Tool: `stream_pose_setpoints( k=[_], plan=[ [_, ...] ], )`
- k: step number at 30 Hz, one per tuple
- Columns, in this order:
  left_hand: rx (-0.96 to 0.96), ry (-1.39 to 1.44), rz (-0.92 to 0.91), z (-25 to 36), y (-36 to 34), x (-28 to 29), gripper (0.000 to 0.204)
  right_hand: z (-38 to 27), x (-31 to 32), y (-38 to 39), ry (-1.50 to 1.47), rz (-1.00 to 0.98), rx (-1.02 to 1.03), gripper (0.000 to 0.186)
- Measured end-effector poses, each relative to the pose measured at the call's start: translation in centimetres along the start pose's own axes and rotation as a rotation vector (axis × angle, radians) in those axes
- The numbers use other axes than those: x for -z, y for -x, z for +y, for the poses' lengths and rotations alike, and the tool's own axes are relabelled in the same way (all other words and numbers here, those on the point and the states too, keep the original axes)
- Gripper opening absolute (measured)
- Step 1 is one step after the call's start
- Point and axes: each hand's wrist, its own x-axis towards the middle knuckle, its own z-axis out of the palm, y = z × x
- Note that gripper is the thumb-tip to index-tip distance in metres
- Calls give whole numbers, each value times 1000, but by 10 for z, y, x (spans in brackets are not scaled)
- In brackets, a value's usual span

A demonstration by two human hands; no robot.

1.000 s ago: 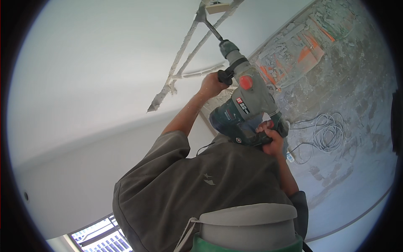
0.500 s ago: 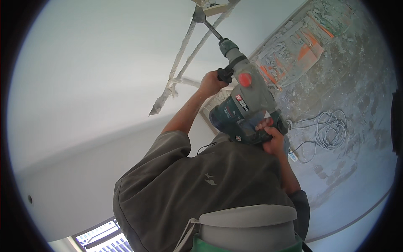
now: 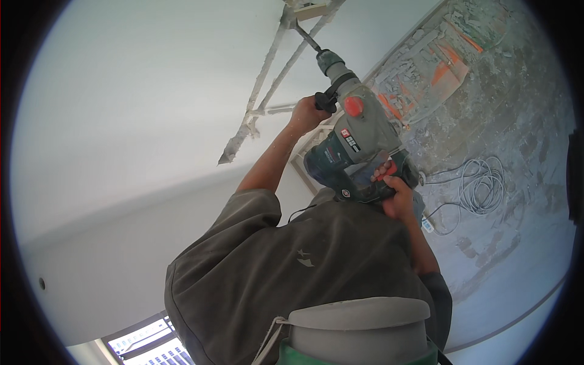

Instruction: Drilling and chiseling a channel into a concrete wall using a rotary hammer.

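A grey and dark green rotary hammer (image 3: 368, 125) with a red knob slants up across the middle, held in both my hands. My left hand (image 3: 307, 114) is wrapped round its black side handle (image 3: 325, 102). Closed on the rear grip is my right hand (image 3: 397, 196), its fingers by the red trigger. A chisel bit (image 3: 307, 38) runs from the chuck to the white wall (image 3: 152, 91), its tip in a rough groove near the top edge. Narrow cut channels (image 3: 263, 76) branch down the wall from there; how deep the tip sits cannot be made out.
Broken rubble and torn orange sheeting (image 3: 447, 70) lie along the wall's foot at upper right. A coiled grey cable (image 3: 480, 187) rests on the dusty floor (image 3: 523, 128). At lower left is a window (image 3: 149, 344).
The rotary hammer has shifted slightly, its body a little higher and its chisel bit further into the groove, with less of the blade showing. Both hands keep their grip.
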Motion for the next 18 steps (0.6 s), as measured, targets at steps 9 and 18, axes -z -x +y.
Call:
stream_pose_setpoints(
  k=[9,18],
  plan=[
    [-55,8,-39,9,12,-5,29,10,18,7,-74,-2,-16,25],
    [-2,42,-20,12,17,5,25,-6,-16,11,61,-36,-7,35]
  ],
)
